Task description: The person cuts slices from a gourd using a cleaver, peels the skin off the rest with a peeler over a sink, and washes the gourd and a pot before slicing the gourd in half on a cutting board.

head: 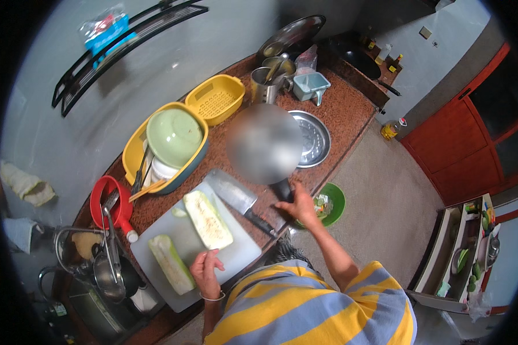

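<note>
My left hand (206,269) is at the near side of the white cutting board (237,263), fingers loosely bent beside the end of a halved pale green gourd (208,222); whether they touch is unclear. Another gourd half (172,265) lies to its left, and a small green piece (179,212) sits beyond. A cleaver (235,194) with a black handle rests across the board's right edge. My right hand (300,205) has thumb and fingers spread around the end of a black handle (282,189); a firm grip is not visible. The handle joins a round, blurred object (264,144).
A metal plate (319,138) lies partly behind the blurred object. Beyond the board stand a yellow basin (131,151) with bowls and a yellow basket (216,99). A red dipper (112,202) and sink (108,315) are left. A green bin (339,207) stands below the counter's edge.
</note>
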A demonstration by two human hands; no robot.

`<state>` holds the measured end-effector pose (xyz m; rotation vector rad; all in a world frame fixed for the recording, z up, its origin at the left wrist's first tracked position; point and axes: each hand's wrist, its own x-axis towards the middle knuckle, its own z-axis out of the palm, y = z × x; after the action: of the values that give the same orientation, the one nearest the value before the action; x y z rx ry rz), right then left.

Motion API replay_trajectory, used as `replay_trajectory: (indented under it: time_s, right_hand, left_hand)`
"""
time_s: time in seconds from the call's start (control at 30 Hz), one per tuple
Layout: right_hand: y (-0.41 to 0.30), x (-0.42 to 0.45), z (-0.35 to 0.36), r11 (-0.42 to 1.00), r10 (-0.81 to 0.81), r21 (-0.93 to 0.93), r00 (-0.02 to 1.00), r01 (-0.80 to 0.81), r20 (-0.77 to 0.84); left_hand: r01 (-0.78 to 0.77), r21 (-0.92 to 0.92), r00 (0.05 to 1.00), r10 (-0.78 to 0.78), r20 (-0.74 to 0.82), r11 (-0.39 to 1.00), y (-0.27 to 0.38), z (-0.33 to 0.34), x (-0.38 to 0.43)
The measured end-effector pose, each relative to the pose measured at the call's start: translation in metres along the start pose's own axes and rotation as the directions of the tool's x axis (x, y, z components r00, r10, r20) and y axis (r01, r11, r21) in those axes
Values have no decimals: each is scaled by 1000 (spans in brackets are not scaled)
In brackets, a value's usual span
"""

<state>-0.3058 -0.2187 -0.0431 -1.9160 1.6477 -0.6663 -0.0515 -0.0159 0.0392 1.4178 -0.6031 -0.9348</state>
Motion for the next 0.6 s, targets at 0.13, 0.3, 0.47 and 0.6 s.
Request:
replay_trajectory:
  time_s: [0.13,0.3,0.47,0.6]
  right_hand:
    - [-14,21,-14,979,186,45,959,-200,215]
    - [21,41,-51,847,61,484,944,-221,325]
    - [45,18,-119,808,-23,547,916,-218,401]
    - [80,5,-168,691,149,665,956,-283,253]
  left_hand:
    - [39,-21,995,-36,94,999,9,87,8]
    - [-19,-13,978,15,-210,1000,-9,109,19]
    - [-59,-2,915,53,-399,998,-7,99,19]
    - [-113,83,832,140,-537,990,-10,73,18]
